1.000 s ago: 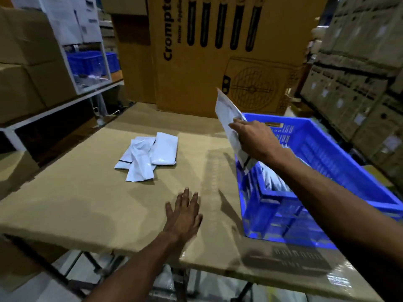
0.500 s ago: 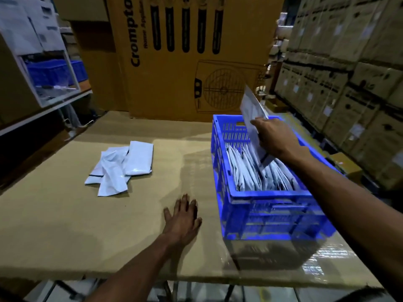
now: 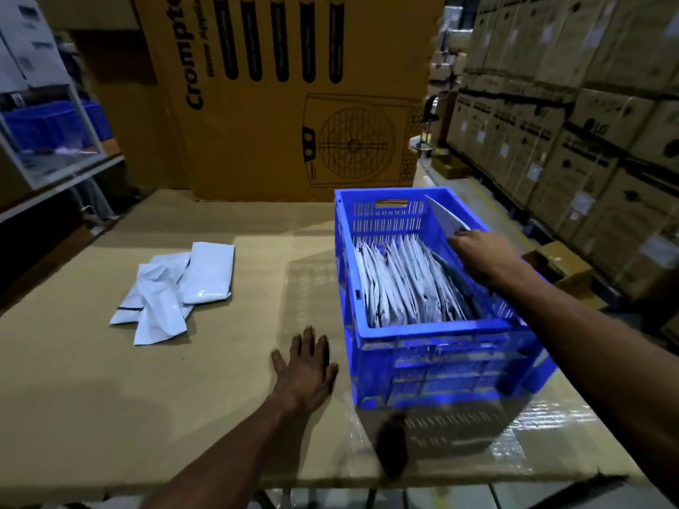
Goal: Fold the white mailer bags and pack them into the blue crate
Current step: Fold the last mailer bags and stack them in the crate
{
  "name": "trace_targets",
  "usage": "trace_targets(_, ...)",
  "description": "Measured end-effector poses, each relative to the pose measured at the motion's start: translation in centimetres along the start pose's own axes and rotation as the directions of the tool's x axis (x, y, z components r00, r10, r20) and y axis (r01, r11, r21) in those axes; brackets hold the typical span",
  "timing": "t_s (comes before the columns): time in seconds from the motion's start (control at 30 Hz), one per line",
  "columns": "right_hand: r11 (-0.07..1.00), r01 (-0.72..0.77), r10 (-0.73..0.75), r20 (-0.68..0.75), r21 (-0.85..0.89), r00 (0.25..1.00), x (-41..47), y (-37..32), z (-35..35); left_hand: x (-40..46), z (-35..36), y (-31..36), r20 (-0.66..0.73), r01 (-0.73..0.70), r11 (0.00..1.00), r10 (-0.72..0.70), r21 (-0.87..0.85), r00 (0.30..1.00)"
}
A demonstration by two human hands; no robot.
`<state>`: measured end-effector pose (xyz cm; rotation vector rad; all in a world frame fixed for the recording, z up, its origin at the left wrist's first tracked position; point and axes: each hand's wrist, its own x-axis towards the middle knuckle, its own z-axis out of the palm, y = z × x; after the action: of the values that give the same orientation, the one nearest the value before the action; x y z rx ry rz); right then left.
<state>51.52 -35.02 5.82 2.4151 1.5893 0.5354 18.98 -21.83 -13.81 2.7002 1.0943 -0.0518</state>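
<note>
Head view, showing cut-off and obscured areas first: right forearm running out of frame at lower right; dark blurred blob (image 3: 392, 448) near the table's front edge, not identifiable. Right hand (image 3: 485, 257) pinching a folded mailer bag (image 3: 446, 216), flat, pale and slanting over the right side of the blue crate (image 3: 441, 356); fingertip detail hidden behind the bag. Slotted plastic crate walls enclosing packed bags (image 3: 408, 284), standing on edge in a leaning row. Left hand (image 3: 305, 369) lying flat, fingers spread, on the cardboard-covered table (image 3: 92, 398). Loose mailer bags (image 3: 176, 288), glossy and creased, lying in an overlapping heap at left, well apart from the crate.
</note>
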Motion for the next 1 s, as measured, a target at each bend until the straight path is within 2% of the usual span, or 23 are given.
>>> trace_targets(0.2, 0.999, -0.037, 0.04, 0.123, -0.025, 0.992, -0.7, 0.5, 1.9, 0.4, 0.7, 0.3, -0.035, -0.014, 1.0, 0.014, 0.005, 0.999)
trace_targets(0.33, 0.996, -0.062, 0.034, 0.358, 0.068, 0.933, -0.1, 0.4, 3.4, 0.5, 1.7, -0.1, -0.183, -0.048, 0.999, 0.048, 0.008, 0.982)
trace_targets(0.4, 0.987, -0.072, -0.001, 0.456, 0.143, 0.89, 0.3, 0.4, 4.2, 0.6, 1.9, -0.2, -0.192, -0.05, 0.999, 0.051, 0.011, 0.98)
trace_targets(0.57, 0.98, 0.003, -0.098, 0.464, 0.2, 0.88, 1.1, 0.1, 5.4, 0.8, 2.0, -0.2, -0.235, -0.039, 0.999, 0.045, 0.029, 0.971)
trace_targets(0.87, 0.956, -0.02, -0.125, 0.471, 0.291, 0.873, 1.0, -0.3, 6.8, 0.7, 2.0, -0.1, -0.236, -0.02, 0.999, 0.029, 0.04, 0.971)
trace_targets(0.93, 0.896, -0.161, -0.07, 0.489, 0.414, 0.869, 2.0, 0.8, 11.9, 0.6, 1.9, -0.1, -0.231, -0.021, 0.999, 0.028, 0.032, 0.972)
trace_targets(0.97, 0.847, -0.254, -0.067, 0.569, 0.466, 0.82, 2.8, 1.9, 15.4, 0.5, 1.8, -0.1, -0.227, -0.024, 0.999, 0.03, 0.028, 0.973)
trace_targets(1.0, 0.834, -0.287, -0.078, 0.616, 0.47, 0.784, 3.4, 2.8, 18.1, 0.5, 1.8, -0.2, -0.225, -0.026, 0.999, 0.032, 0.026, 0.974)
